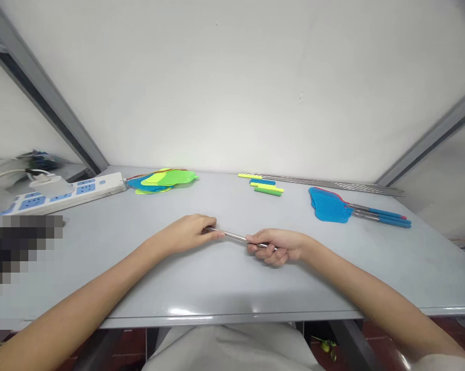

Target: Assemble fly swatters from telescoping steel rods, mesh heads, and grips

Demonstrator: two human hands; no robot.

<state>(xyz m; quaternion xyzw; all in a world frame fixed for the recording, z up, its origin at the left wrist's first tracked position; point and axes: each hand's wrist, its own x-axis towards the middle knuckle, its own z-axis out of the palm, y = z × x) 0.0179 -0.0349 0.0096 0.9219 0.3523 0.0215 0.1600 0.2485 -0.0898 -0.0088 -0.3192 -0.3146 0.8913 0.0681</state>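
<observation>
A thin metal rod [234, 236] runs between my two hands, low over the middle of the grey table. My left hand [192, 232] grips its left end, fingers and thumb closed round it. The right end lies in my right hand [273, 245], with the thumb along the top and the fingers curled underneath. Both of the rod's ends are partly covered by my fingers. Further back are several yellow, blue and green handle sleeves [268, 188]. To the right lie blue fly swatters [331, 206] with metal shafts and blue grips.
Loose swatter heads [170, 178] in green, yellow and blue are piled at the back left, beside a white power strip [101, 183]. Long metal rods [341, 184] lie along the back wall [255, 93]. A pixelated patch covers the left edge.
</observation>
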